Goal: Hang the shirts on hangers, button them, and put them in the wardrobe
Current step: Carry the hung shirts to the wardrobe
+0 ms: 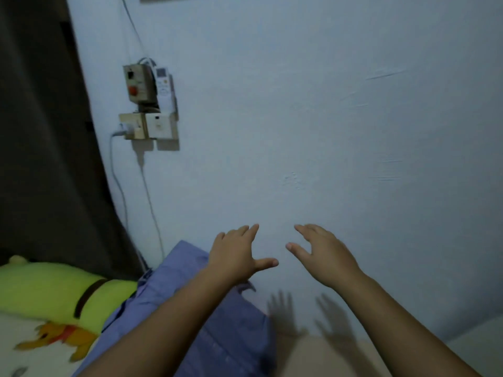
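Observation:
A light purple-blue shirt (231, 330) lies propped against the wall on the bed, below my left forearm, which covers part of it. My left hand (236, 253) is raised in front of the wall above the shirt, fingers spread, holding nothing. My right hand (324, 251) is held up beside it, a short gap between the two thumbs, fingers apart and empty. Both hands cast shadows on the wall below them. No hanger and no wardrobe are in view.
A pale blue wall (326, 118) fills the view ahead. Switch boxes and a socket (148, 104) with hanging cables sit on it at upper left. A dark curtain (40, 159) hangs at left. A green pillow (54, 289) lies on the printed bedsheet (32, 357).

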### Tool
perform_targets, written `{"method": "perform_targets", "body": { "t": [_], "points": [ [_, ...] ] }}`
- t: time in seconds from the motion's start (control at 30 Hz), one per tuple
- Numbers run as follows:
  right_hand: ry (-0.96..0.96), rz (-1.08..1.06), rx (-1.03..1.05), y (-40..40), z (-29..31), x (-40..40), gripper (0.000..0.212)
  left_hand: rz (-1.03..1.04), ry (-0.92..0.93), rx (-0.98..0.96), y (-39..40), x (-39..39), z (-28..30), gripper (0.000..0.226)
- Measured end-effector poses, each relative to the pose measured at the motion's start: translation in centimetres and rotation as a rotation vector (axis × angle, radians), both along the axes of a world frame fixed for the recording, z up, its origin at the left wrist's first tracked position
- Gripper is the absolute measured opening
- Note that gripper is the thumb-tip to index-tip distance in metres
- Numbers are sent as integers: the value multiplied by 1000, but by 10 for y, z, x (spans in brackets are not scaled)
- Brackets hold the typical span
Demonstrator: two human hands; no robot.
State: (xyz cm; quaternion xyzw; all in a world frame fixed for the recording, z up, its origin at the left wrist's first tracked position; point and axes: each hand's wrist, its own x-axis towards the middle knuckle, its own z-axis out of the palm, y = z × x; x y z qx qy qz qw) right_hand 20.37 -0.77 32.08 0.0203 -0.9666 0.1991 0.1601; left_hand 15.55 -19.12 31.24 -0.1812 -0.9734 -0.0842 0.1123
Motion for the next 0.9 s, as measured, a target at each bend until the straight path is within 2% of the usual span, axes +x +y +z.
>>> {"method": "perform_targets", "body": {
  "t": [0.23,0.57,0.9],
  "points": [
    [-72,248,4,-90,-44,-35,56,201,-72,32,-92,1,-50,96],
    [-142,472,47,-216,-90,-81,58,435,-145,90,-218,-4,-112,95],
    [-200,660,113,-302,-133,-149,53,668,-345,304,-291,-33,-168,96]
  ]
}}
